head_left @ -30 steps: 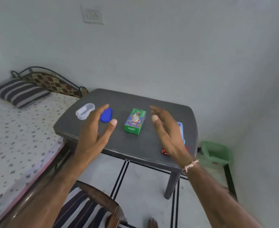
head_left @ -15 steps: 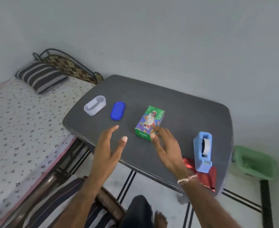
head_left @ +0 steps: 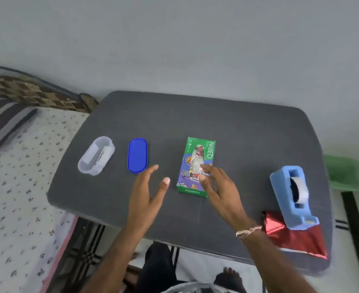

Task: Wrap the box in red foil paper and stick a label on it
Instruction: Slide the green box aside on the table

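A green printed box lies flat near the middle of the dark grey table. My right hand reaches over the box's near right corner, its fingertips touching the top face, fingers relaxed. To the left of the box hovers my left hand, fingers spread and holding nothing. Folded red foil paper lies at the table's near right corner, partly under a blue tape dispenser.
A blue oval lid and a clear oval container with something white inside sit on the table's left side. A bed with a striped pillow adjoins the left. A green bin stands on the floor at right.
The view has dropped and closed in on the table. Both hands moved forward over it, and the right hand now touches the box.
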Tool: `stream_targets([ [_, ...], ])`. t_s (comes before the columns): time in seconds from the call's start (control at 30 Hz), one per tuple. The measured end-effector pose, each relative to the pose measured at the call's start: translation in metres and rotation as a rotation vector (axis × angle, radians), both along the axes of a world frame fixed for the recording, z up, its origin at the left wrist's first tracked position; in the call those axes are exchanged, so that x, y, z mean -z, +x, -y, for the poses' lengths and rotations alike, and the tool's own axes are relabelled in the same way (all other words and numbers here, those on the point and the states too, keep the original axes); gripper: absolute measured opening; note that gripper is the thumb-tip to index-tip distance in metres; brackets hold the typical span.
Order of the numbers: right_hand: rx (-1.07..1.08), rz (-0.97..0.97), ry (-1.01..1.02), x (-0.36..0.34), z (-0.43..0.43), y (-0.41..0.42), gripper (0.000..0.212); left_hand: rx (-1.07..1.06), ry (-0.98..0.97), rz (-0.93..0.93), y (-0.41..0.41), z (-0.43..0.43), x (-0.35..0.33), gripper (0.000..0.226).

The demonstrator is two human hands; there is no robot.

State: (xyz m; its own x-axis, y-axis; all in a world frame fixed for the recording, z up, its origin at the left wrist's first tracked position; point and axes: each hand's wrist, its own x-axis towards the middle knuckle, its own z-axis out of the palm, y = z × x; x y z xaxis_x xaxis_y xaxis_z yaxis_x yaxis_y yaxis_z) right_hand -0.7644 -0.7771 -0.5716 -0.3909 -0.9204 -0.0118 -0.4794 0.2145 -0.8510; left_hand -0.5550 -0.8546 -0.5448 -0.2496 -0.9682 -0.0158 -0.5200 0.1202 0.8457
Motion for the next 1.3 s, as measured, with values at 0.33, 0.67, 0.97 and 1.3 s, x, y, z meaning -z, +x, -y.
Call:
stream_targets([
  [0.33,0.395,-0.045,0.023,0.062,0.102,0.044,0.042,0.333,0.11,-0.004,0.003,0.142,0.082,0.054],
  [0.67,0.471,-0.237,-0.033,0.11,0.111,0.019,0.065,0.488,0.029,-0.179,-0.037,0.173,0.164,0.064],
  [0.97,0.57,0.224,-0.003,0.151,0.071,0.052,0.092,0.54,0.197,-0.274,0.006,0.139,0.195,0.077],
  [1.3,0.509,0.509,-0.101,0.141,0.069,0.037,0.033,0.556,0.34,-0.376,-0.011,0.128,0.174,0.089],
])
